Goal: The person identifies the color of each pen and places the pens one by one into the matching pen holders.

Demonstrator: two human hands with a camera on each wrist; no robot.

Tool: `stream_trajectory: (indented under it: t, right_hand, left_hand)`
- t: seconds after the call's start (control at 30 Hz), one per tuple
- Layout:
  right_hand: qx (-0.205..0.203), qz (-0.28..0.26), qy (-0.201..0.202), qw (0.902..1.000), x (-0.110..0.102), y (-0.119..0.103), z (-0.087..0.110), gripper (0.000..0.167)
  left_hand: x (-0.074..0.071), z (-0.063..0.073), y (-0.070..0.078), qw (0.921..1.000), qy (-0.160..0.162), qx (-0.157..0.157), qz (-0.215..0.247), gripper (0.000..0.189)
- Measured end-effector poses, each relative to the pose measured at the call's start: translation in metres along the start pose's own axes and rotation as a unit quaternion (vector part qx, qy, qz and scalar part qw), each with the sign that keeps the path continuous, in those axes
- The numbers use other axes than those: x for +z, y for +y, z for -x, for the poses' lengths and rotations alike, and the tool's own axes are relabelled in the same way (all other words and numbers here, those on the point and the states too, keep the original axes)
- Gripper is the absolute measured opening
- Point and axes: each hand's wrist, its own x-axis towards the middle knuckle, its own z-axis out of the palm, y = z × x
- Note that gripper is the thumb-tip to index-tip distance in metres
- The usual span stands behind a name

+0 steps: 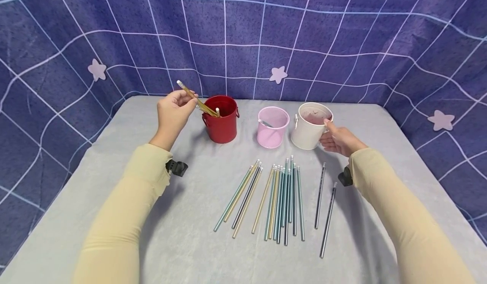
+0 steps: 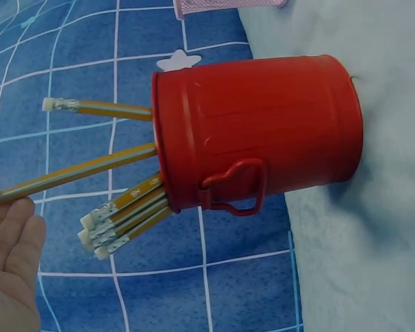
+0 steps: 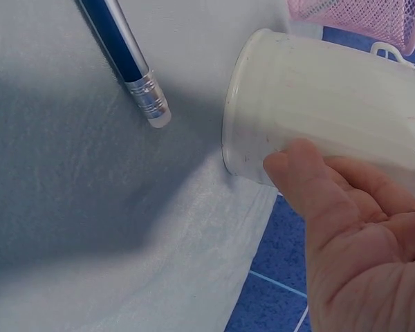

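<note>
Between thumb and fingers my left hand (image 1: 173,110) pinches a gold pencil (image 2: 90,169) near its eraser end. That pencil slants down, its lower end inside the red bucket (image 1: 222,127). Other gold pencils (image 2: 128,214) lean out over the bucket's rim, erasers outward. On the right, my right hand (image 1: 340,140) grips the white bucket (image 1: 305,134) at its side, thumb at the rim and fingers against the outer wall. The right wrist view shows bent fingertips (image 3: 301,152) on that wall; the thumb is hidden there.
A pink mesh cup (image 1: 271,138) stands between the buckets with a silvery pencil (image 1: 265,124) inside. Several teal, gold and dark pencils (image 1: 281,203) lie on the grey cloth in front. Two dark pencils (image 1: 328,220) lie apart at the right. A blue grid curtain (image 1: 243,30) hangs behind.
</note>
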Motion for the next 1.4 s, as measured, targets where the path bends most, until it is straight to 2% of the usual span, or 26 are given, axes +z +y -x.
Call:
stream_trajectory:
  t: [0.33,0.47,0.67,0.87,0.97,1.17,1.23,1.4]
  right_hand:
    - [-0.003,-0.003,-0.002,1.0000,0.000,0.000,0.000,0.088]
    - [-0.002,0.000,0.000,1.0000,0.000,0.000,0.000,0.088]
    - [0.003,0.000,0.006,1.0000,0.000,0.001,-0.001,0.088]
    - [0.009,-0.005,0.008,0.9999,0.000,-0.001,-0.001,0.088]
    - [0.010,-0.002,0.007,0.9999,0.000,-0.002,-0.001,0.088]
    - [0.011,-0.005,0.012,0.9999,-0.001,-0.004,-0.001,0.088]
    - [0.010,-0.008,0.014,0.9998,-0.001,-0.003,-0.001,0.087]
    - [0.018,-0.015,0.016,0.9996,0.001,-0.002,-0.003,0.086]
  left_hand:
    - [0.008,0.006,-0.007,0.9989,-0.027,-0.034,-0.017,0.017]
    - [0.012,0.006,-0.015,0.9964,-0.046,-0.050,-0.051,0.016]
    - [0.018,0.002,-0.027,0.9841,-0.099,-0.058,-0.136,0.017]
    - [0.026,0.000,-0.031,0.9710,-0.142,-0.063,-0.181,0.018]
    - [0.028,0.002,-0.033,0.9698,-0.143,-0.066,-0.186,0.018]
    - [0.031,0.006,-0.033,0.9663,-0.138,-0.023,-0.216,0.021]
    - [0.031,0.007,-0.033,0.9653,-0.140,-0.017,-0.220,0.021]
    - [0.031,0.008,-0.037,0.9720,-0.127,-0.031,-0.195,0.022]
